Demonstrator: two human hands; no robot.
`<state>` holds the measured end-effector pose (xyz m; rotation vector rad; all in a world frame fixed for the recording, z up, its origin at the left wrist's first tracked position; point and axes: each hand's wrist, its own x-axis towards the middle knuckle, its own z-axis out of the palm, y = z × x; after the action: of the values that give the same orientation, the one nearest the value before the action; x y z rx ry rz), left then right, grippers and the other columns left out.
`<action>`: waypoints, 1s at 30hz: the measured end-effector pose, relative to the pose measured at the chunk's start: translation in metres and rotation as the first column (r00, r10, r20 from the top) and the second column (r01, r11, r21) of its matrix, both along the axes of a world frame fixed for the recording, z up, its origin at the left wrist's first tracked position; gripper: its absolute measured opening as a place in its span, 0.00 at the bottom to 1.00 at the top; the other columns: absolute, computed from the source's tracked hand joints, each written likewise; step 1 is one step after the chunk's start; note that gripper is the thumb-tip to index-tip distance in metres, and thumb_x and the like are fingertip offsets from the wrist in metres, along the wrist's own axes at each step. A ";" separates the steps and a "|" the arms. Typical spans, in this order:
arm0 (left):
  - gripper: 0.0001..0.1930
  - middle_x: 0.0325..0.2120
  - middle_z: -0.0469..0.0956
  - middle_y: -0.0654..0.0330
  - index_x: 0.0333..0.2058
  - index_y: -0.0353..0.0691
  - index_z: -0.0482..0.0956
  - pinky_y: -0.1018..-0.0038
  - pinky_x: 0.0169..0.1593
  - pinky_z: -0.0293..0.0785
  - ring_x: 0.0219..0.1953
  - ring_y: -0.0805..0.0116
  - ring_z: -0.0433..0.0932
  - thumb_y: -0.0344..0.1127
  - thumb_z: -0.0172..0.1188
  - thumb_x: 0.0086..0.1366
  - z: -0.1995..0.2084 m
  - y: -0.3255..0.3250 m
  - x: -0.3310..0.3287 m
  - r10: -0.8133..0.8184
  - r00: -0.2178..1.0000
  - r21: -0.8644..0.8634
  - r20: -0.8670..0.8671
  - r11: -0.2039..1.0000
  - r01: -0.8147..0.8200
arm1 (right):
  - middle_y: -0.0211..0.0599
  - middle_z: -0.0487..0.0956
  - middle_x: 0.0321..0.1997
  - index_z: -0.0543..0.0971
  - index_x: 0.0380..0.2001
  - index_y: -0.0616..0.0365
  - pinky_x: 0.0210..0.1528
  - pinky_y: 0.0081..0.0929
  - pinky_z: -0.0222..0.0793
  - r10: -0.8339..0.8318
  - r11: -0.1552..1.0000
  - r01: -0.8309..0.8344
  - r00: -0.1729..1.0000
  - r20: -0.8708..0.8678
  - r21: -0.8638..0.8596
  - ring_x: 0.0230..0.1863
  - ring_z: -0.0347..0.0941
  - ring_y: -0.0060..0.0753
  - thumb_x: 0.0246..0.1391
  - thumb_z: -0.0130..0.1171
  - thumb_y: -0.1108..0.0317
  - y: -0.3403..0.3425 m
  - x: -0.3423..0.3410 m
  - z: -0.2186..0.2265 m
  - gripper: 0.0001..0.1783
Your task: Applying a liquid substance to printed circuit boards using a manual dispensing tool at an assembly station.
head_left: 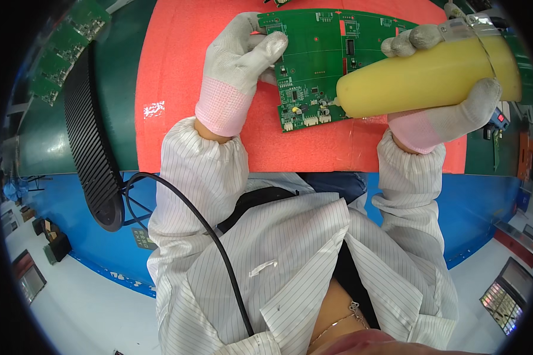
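My left hand (243,56), in a white glove with a pink cuff, pinches the left edge of a green circuit board panel (311,56) between thumb and fingers. Chips, white connectors and other small parts sit on the board. My right hand (450,77), gloved the same way, is closed around a large yellow dispensing bottle (426,74) lying nearly level. The bottle's narrow pale nozzle (333,102) points left, at the small parts along the board's near edge. Whether the tip touches them I cannot tell. The bottle covers the board's right part.
Under the board lies a red foam mat (183,106) on a green table (121,71). More green circuit boards (68,53) are at the far left, beside a long black ribbed strip (89,118). A black cable (201,222) runs across my left sleeve. A blue device (499,120) is at the right.
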<state>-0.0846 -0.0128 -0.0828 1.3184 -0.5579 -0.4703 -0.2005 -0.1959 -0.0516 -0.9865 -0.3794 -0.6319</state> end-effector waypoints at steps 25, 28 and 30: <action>0.24 0.25 0.74 0.60 0.45 0.30 0.64 0.82 0.27 0.68 0.25 0.78 0.71 0.41 0.58 0.57 0.015 0.004 -0.005 -0.042 0.998 0.073 -0.042 0.996 0.045 | 0.40 0.69 0.29 0.59 0.52 0.65 0.33 0.33 0.64 -0.222 0.974 0.223 0.974 -0.038 0.026 0.28 0.67 0.34 0.49 0.47 0.43 0.022 0.001 0.038 0.38; 0.23 0.25 0.74 0.59 0.45 0.30 0.64 0.82 0.27 0.68 0.26 0.78 0.71 0.41 0.57 0.58 0.016 0.004 -0.006 -0.059 0.997 0.079 -0.052 0.995 0.063 | 0.42 0.70 0.29 0.56 0.54 0.68 0.32 0.31 0.66 -0.231 0.973 0.231 0.973 -0.012 0.019 0.27 0.68 0.35 0.51 0.48 0.46 0.015 -0.003 0.045 0.39; 0.23 0.26 0.75 0.59 0.45 0.30 0.64 0.82 0.28 0.68 0.26 0.77 0.71 0.42 0.57 0.58 0.017 0.004 -0.005 -0.045 0.996 0.087 -0.075 0.995 0.051 | 0.43 0.71 0.28 0.54 0.55 0.69 0.31 0.29 0.67 -0.236 0.972 0.236 0.972 -0.013 0.020 0.27 0.70 0.36 0.52 0.48 0.48 0.011 -0.007 0.047 0.39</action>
<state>-0.0900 -0.0091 -0.0658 1.3692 -0.5138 -0.5862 -0.2075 -0.1851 -0.0042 -1.0224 -0.2470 -0.8441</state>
